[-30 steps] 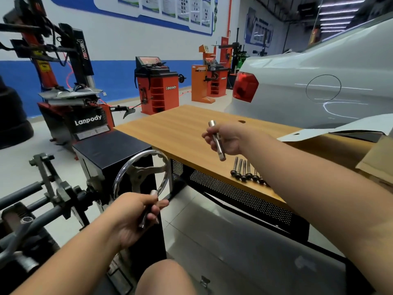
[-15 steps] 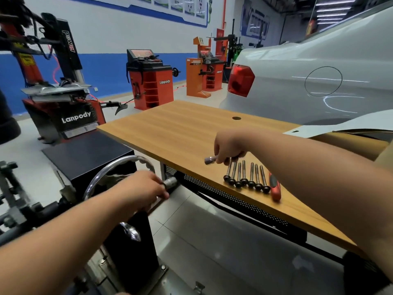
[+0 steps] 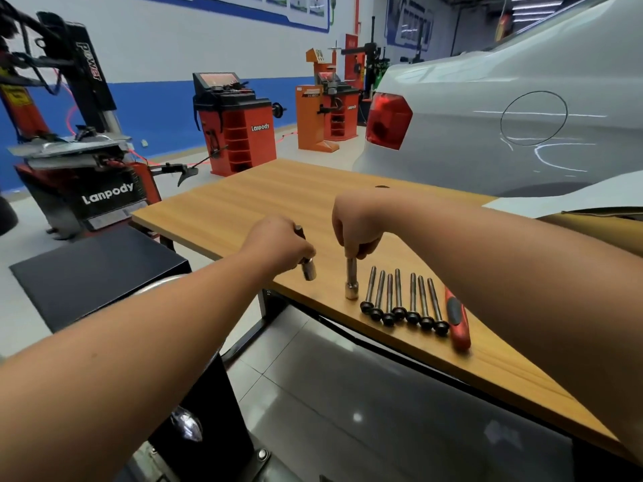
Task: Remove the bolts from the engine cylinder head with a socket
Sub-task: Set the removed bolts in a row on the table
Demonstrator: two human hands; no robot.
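Right hand (image 3: 358, 226) pinches top of upright bolt (image 3: 350, 273), head capped by socket (image 3: 351, 290) resting on wooden table (image 3: 243, 203). Left hand (image 3: 278, 243) grips ratchet tool (image 3: 306, 264), handle mostly hidden in fist. Seven loose bolts (image 3: 400, 299) lie just beside, red-handled tool (image 3: 455, 321) partly under right forearm. Cylinder head out of view.

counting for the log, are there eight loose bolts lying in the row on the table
No, the row of bolts on the table holds seven, lying side by side.

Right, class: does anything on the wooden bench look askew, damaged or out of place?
Nothing stands out. Seven bolts lie in a neat row on the bench, beside a red-handled tool. The right hand stands a socket extension upright.
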